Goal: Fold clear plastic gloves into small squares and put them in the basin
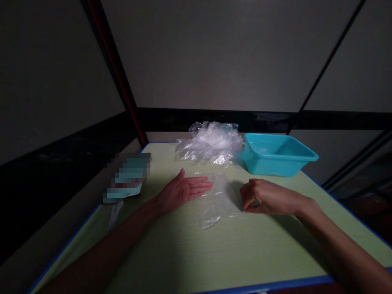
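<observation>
A clear plastic bag [219, 200] lies on the table between my two hands. My left hand [183, 190] is open, palm turned up, its straight fingers reaching to the bag's left side. At the bag's right edge, my right hand [255, 197] is closed in a pinch, thumb and fingertips gripping the plastic near the corner. Behind the bag, a loose heap of crumpled clear plastic bags [211, 141] sits at the far side of the table.
A turquoise plastic basin [278, 163] stands at the back right of the pale green table [183, 253], which has a blue edge. A blurred-out object [130, 177] lies at the left edge, with a whitish strip [114, 214] below it. Panelled walls rise behind and to the left.
</observation>
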Demonstrator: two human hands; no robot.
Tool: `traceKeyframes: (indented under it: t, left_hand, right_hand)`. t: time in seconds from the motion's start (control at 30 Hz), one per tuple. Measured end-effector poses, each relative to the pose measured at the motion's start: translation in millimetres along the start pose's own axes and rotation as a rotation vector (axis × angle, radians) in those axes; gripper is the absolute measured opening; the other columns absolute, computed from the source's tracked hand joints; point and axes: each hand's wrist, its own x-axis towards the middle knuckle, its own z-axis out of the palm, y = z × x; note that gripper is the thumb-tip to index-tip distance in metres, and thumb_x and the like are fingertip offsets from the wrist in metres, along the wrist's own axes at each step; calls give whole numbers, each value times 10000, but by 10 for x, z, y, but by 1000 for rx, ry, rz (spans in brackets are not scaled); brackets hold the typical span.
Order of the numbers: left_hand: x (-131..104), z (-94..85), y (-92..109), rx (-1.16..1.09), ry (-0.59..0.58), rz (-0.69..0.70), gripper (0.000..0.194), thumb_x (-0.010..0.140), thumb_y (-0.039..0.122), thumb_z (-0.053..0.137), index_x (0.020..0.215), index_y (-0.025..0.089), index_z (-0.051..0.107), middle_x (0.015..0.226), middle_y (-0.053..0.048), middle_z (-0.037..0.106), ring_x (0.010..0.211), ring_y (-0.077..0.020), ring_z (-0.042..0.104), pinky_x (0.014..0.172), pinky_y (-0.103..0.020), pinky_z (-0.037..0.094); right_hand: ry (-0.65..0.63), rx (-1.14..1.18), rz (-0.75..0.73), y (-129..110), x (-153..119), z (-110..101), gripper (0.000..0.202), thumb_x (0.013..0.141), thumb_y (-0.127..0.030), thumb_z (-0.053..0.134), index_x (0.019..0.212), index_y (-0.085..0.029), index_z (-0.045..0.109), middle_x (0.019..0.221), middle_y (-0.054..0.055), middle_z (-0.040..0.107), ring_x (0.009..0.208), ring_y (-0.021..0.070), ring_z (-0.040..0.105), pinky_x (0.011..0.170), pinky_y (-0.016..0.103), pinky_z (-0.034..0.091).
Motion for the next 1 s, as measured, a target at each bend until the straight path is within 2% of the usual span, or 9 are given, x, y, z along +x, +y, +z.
traceKeyframes:
  t: [0.17, 0.53, 1.0]
  left_hand:
    - [-27, -20, 23, -58, -68, -2, 685, 849, 535, 132, 1186, 15, 425, 1248, -190, 439, 1208, -280, 319, 999, -418, 97]
    - [-23, -45, 28, -75, -15, -26, 695, 844, 545, 145, 1156, 14, 467, 1231, -185, 459, 1189, -286, 349, 1000, -415, 114]
    - [-25, -63, 7, -41, 6, -67, 670, 851, 526, 150, 1173, 18, 446, 1260, -194, 422, 1199, -288, 331, 993, -417, 115]
  right_hand:
    - [4, -50, -13, -27, 6, 16, 156, 738, -109, 521, 622, -170, 607, 654, -14, 543, 626, 91, 464, 595, 256, 287]
    - [-4, -135, -13, -79, 41, 34, 198, 735, -88, 484, 567, -164, 556, 627, -15, 492, 599, 91, 415, 574, 260, 266]
    - [-37, -280, 35, -159, 56, 44, 194, 725, -68, 452, 589, -165, 550, 642, -8, 514, 593, 93, 422, 658, 293, 292]
